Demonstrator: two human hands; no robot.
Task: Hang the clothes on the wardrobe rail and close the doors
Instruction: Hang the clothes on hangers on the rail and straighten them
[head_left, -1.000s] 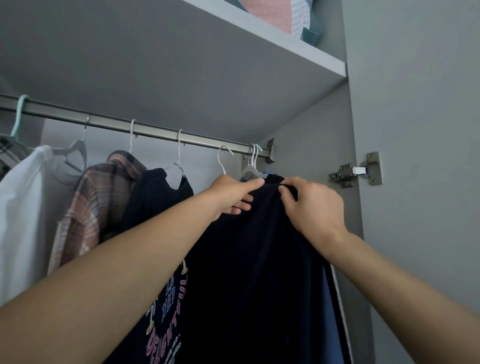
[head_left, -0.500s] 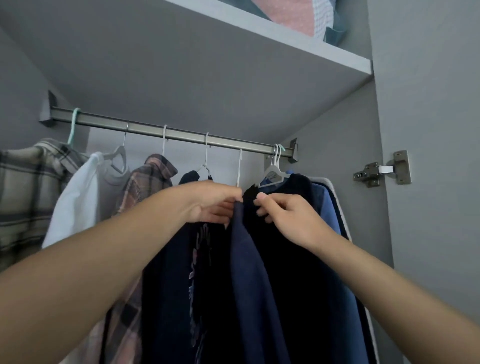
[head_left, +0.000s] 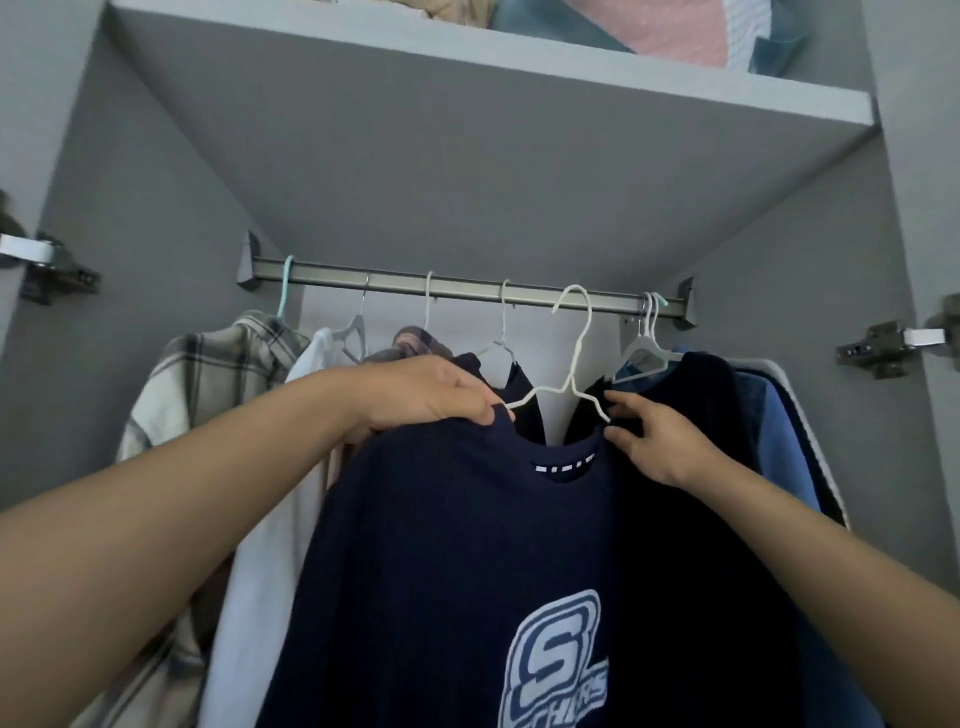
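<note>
Wardrobe: rail (head_left: 467, 285) carries several hung garments. Left hand (head_left: 436, 395) and right hand (head_left: 652, 436), fingers pinching, hold navy shirt (head_left: 457, 545) shoulders on white hanger (head_left: 569, 358). Hook near rail; whether it is on, cannot tell.

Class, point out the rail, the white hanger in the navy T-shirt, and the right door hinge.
rail (head_left: 457, 285): head view, bare stretch of the bar.
white hanger (head_left: 573, 343): head view, its neck below the hook.
right door hinge (head_left: 883, 347): head view, metal body.
</note>
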